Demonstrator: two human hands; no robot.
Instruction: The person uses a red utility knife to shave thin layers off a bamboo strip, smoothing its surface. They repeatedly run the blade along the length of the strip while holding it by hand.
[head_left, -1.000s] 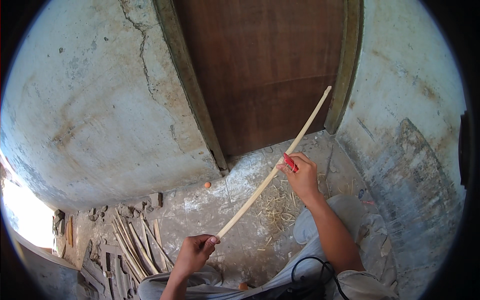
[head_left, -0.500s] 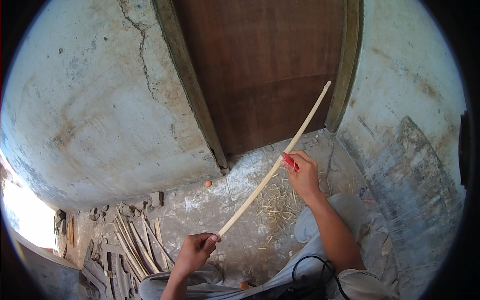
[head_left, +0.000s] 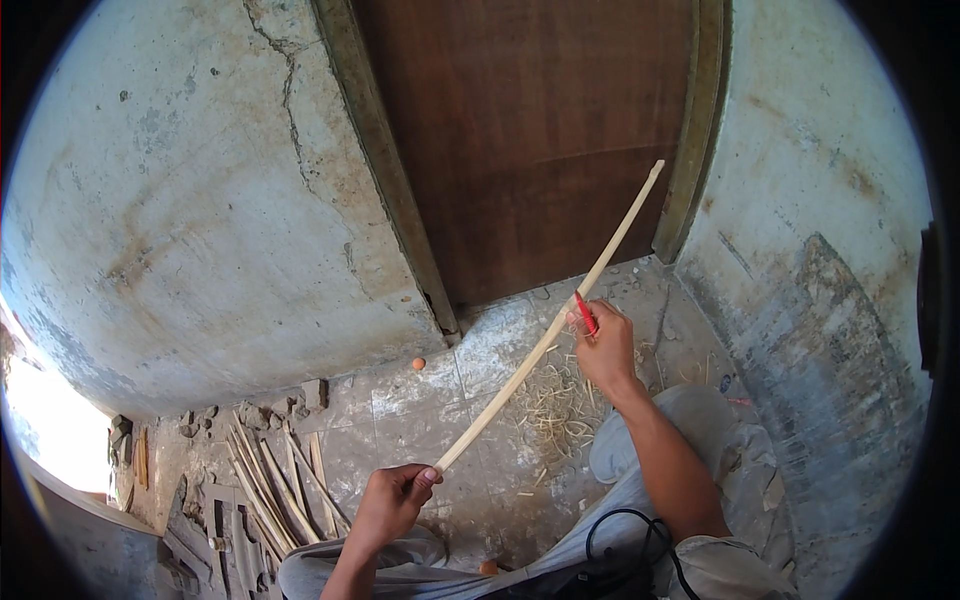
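Observation:
A long, pale, slightly curved wooden strip (head_left: 510, 388) slants up from left to right in front of me. My left hand (head_left: 393, 503) is closed on its lower end, the thumb lying along the top. Farther up, my right hand (head_left: 606, 345) grips a small red tool (head_left: 587, 314) against the strip, just past its middle. The tool's working edge is hidden, so its exact kind cannot be made out. The strip's far end stands out in front of the brown door. Thin curled shavings (head_left: 560, 425) lie on the floor below my right hand.
Several wooden strips (head_left: 270, 490) lie in a pile at lower left. Rubble (head_left: 255, 415) lines the foot of the left wall (head_left: 200, 230). A small orange ball-like object (head_left: 419, 364) rests on the tiles. The brown door (head_left: 530, 140) is ahead, another wall (head_left: 820, 200) to the right.
My right hand and the red tool have shifted slightly up along the strip, and the tool has tilted more upright. My left hand keeps its place.

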